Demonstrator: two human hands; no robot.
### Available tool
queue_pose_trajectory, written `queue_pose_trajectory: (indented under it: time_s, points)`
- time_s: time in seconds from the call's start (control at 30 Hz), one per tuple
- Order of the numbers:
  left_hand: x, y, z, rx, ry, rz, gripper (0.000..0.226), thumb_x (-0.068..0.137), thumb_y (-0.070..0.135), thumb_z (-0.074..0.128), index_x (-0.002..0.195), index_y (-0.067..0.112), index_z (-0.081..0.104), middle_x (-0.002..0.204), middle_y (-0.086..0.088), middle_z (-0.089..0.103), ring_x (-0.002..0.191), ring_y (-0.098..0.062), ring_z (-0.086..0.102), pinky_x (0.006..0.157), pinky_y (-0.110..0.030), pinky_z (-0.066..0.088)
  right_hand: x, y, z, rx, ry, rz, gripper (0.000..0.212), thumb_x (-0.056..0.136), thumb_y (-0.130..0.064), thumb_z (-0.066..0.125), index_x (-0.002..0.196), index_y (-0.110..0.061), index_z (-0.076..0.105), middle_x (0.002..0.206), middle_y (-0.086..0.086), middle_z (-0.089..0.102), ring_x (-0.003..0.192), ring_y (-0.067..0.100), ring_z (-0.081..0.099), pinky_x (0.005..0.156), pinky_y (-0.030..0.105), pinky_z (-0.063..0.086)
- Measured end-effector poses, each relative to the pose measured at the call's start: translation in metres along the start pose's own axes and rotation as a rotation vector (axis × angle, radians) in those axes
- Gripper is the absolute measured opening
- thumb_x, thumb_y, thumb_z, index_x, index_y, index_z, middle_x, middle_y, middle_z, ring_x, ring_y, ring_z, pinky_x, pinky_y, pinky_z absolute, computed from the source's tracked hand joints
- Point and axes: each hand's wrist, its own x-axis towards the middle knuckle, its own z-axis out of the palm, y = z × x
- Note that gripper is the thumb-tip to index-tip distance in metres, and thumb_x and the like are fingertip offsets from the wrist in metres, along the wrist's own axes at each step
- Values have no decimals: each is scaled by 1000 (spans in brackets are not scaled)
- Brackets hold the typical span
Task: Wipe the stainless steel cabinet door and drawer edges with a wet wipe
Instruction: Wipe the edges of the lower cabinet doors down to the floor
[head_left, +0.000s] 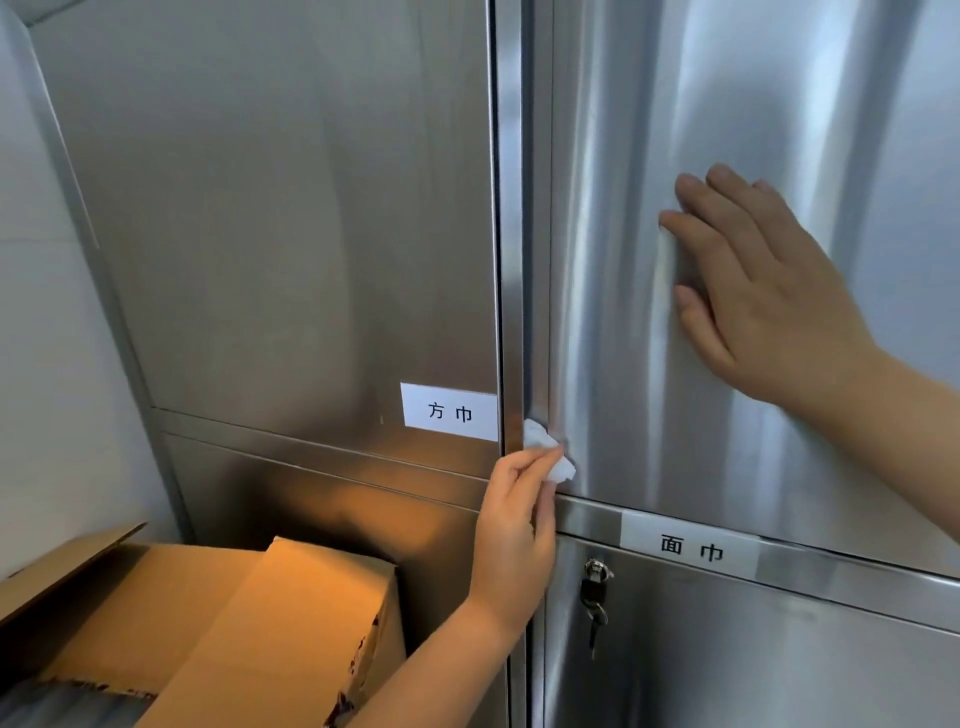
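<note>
Steel door (675, 130) edge: left grip (514, 514) pinching wipe (545, 449).

Bright streaky glare on right cabinet door (727, 156); edges bowed, slightly soft.

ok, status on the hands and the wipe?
Left hand pinching wet wipe against door edge, near its bottom. Right hand flat on door panel. Cardboard box lower left, not obstructing.

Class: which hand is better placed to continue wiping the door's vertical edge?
Left hand: it pinches the wet wipe against the edge; the right hand lies flat and empty on the door.
</note>
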Motion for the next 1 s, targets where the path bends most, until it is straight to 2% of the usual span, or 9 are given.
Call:
queue_pose_trajectory:
  time_s: [0.1, 0.17, 0.3, 0.43, 0.57, 0.63, 0.73, 0.83, 1.0]
  points:
    - [19, 6, -13, -3, 29, 93, 23, 90, 3, 58, 108, 13, 67, 105, 10, 58, 101, -1, 55, 87, -23, 50, 2, -2, -2, -9, -7, 2, 46, 92, -12, 44, 132, 10, 45, 144, 26, 39, 136, 43, 34, 112, 56, 26]
    - [37, 12, -26, 26, 32, 224, 17, 90, 7, 57, 101, 8, 70, 99, 1, 63, 96, -8, 58, 87, -20, 49, 2, -2, -2, -12, -9, 4, 45, 92, -12, 45, 132, 10, 46, 143, 27, 40, 136, 43, 34, 112, 56, 26]
    - [78, 22, -55, 147, 87, 512, 16, 86, -5, 61, 96, 2, 71, 95, -10, 66, 93, -19, 60, 88, -26, 49, 1, -2, -1, -16, 4, 4, 45, 90, -12, 46, 130, 9, 48, 142, 26, 42, 135, 42, 36, 112, 55, 27]
    - [123, 27, -68, 273, 132, 646, 18, 88, -3, 57, 96, 1, 72, 91, -12, 67, 88, -24, 62, 82, -31, 53, 2, 0, -1, 4, 14, 14, 44, 89, -10, 48, 128, 9, 51, 140, 26, 44, 132, 42, 40, 112, 53, 28]
    - [153, 17, -67, 346, -13, 695, 22, 88, 1, 55, 104, 3, 69, 100, -11, 66, 92, -23, 62, 74, -36, 56, 5, -14, -7, 63, -7, 49, 39, 88, -7, 49, 122, 10, 56, 134, 25, 51, 123, 42, 49, 111, 45, 31]
    - [159, 11, -65, 327, -51, 680, 26, 89, 4, 54, 113, 9, 63, 109, -4, 60, 97, -18, 59, 82, -30, 54, 5, -37, -10, 193, -55, 93, 39, 89, -10, 44, 123, 4, 57, 130, 19, 54, 119, 35, 51, 109, 35, 33]
    - [165, 3, -62, 234, -14, 677, 30, 90, 5, 56, 119, 12, 49, 113, -2, 54, 101, -17, 56, 91, -24, 47, 14, -83, -8, 508, -126, 197, 42, 92, -16, 37, 130, -5, 52, 133, 6, 51, 124, 16, 47, 110, 22, 30]
    - [170, 0, -65, 179, -7, 648, 35, 89, 9, 57, 122, 12, 45, 116, -3, 51, 104, -16, 53, 96, -24, 43, 33, -118, 1, 753, -113, 355, 41, 95, -10, 37, 135, -10, 47, 137, -4, 47, 129, 4, 40, 110, 17, 28]
    - [171, -3, -73, 211, 44, 572, 37, 90, 22, 55, 124, 11, 45, 121, 0, 47, 108, -13, 48, 101, -15, 34, 54, -138, 15, 926, -87, 605, 45, 97, -1, 37, 139, -18, 41, 138, -13, 42, 126, -15, 31, 102, 1, 20]
